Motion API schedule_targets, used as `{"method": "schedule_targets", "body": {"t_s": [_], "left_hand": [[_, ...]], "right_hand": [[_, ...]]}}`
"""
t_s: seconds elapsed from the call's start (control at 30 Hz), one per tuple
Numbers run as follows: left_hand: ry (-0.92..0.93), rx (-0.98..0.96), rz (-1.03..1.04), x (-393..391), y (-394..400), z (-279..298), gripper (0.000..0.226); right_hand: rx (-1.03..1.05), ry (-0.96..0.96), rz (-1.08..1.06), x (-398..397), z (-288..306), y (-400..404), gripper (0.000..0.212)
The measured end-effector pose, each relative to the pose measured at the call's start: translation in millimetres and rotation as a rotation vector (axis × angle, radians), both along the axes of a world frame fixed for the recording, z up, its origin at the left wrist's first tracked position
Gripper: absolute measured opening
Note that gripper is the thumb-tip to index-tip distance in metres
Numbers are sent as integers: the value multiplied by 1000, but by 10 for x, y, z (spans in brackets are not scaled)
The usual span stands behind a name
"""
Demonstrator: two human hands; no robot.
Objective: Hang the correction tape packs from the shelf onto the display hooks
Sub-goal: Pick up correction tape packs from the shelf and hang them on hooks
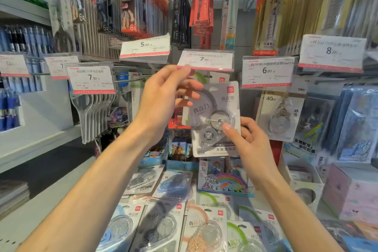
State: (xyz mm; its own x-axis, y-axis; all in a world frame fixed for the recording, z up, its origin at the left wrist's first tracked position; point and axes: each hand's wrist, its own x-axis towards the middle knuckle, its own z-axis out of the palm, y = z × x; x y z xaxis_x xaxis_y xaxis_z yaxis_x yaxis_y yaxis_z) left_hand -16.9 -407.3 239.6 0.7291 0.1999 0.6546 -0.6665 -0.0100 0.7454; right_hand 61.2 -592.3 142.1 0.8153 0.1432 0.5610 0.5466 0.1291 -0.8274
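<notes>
A grey correction tape pack (216, 108) is held upright in front of the display, just below the 7.00 price tag (205, 59). My right hand (248, 143) pinches its lower right edge, thumb on the clear blister. My left hand (165, 96) is raised at the pack's upper left; its index finger lifts the price tag's lower edge and the other fingers lie loosely beside the pack. Behind the pack hang more packs with green trim (201, 77). The hook itself is hidden behind the tag. Several loose packs (163, 225) lie flat on the shelf below.
Neighbouring hooks carry a 40m tape pack (280, 116) under a 6.00 tag (267, 71) and clear scissors packs (92, 112) under a 7.90 tag (91, 80). A My Little Pony box (223, 182) and pastel boxes (347, 190) stand on the shelf.
</notes>
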Motion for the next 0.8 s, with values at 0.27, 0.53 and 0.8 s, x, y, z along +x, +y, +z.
{"method": "schedule_targets", "body": {"t_s": [0.27, 0.53, 0.8], "left_hand": [[6, -26, -38, -65, -42, 189, 25], [20, -9, -28, -28, -12, 166, 26], [43, 12, -27, 55, 5, 128, 21]], "right_hand": [[21, -87, -12, 14, 199, 143, 20], [54, -78, -87, 126, 302, 185, 23], [-32, -34, -190, 280, 295, 230, 25]]}}
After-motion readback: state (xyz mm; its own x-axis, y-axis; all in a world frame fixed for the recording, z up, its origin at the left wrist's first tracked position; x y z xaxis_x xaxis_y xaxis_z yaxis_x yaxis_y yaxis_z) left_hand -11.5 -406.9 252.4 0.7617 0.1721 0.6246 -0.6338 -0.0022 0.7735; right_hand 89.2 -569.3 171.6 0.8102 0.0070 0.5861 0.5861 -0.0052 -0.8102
